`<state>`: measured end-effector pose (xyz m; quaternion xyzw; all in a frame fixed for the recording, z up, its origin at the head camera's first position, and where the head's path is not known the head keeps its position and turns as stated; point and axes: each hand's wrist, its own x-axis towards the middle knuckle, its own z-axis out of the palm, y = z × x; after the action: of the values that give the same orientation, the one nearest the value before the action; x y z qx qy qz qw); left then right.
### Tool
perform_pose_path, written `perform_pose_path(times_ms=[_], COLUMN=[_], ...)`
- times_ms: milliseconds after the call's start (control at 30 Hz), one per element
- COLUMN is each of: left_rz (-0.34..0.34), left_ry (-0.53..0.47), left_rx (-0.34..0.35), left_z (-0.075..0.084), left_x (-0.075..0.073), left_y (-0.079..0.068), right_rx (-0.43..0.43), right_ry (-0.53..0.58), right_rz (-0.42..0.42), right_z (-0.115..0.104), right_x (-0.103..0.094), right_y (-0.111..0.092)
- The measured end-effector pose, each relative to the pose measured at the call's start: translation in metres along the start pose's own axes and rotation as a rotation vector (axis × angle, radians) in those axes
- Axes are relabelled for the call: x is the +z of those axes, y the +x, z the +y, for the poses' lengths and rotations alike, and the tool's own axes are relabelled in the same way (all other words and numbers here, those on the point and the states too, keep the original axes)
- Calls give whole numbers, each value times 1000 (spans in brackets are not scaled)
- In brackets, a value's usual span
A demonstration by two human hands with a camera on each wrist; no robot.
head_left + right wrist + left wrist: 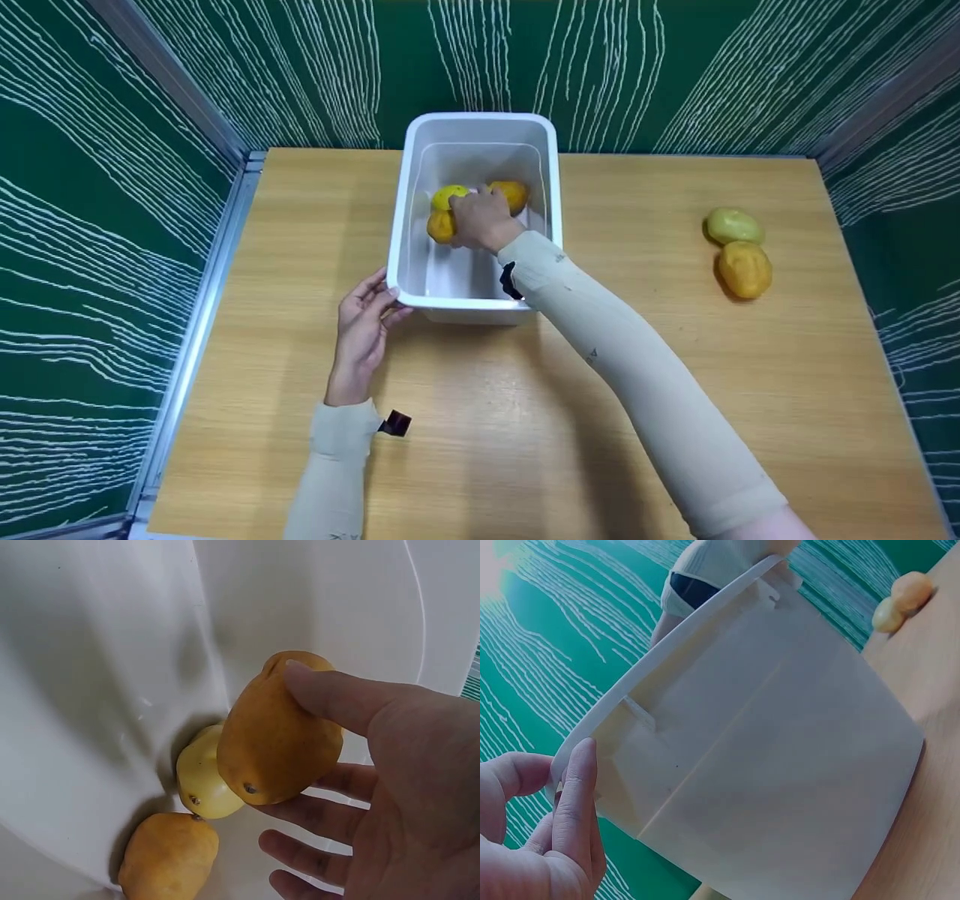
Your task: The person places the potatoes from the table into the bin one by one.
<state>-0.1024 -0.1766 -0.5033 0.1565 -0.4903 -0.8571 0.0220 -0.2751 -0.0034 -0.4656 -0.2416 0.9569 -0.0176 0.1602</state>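
Inside a white plastic bin (pixel 480 127), my right hand (pixel 484 217) holds an orange mango (pixel 281 731) between thumb and fingers. The last fingers stand apart from it in the right wrist view. Behind it lies a yellow mango (pixel 202 772), with another orange mango (pixel 171 859) beside that one on the bin floor. From the head view, the right hand partly hides these fruits. My left hand (pixel 364 322) pinches the bin's near left corner, its thumb and fingers on the rim (pixel 622 682).
To the right on the wooden table (pixel 637 225), a greenish-yellow mango (pixel 735 226) touches an orange mango (pixel 745 270). Green panels (pixel 480 75) with white wavy lines stand around the table's back and sides.
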Motion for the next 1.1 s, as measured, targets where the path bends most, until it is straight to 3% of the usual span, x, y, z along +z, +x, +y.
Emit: perform_pose_path(times_ms=[633,900,1100], left_rz=[-2,-3,6], left_ry=[-4,8,-10], left_rx=[7,6,5], left_z=[-1,0,-1], left_x=[0,1,-1], left_y=[4,2,1], right_rx=[44,44,61], right_ry=[65,-10,23], right_rz=[-65,-102,-140], right_z=[8,7,6], right_x=[1,-1,-6], right_y=[5,5,2])
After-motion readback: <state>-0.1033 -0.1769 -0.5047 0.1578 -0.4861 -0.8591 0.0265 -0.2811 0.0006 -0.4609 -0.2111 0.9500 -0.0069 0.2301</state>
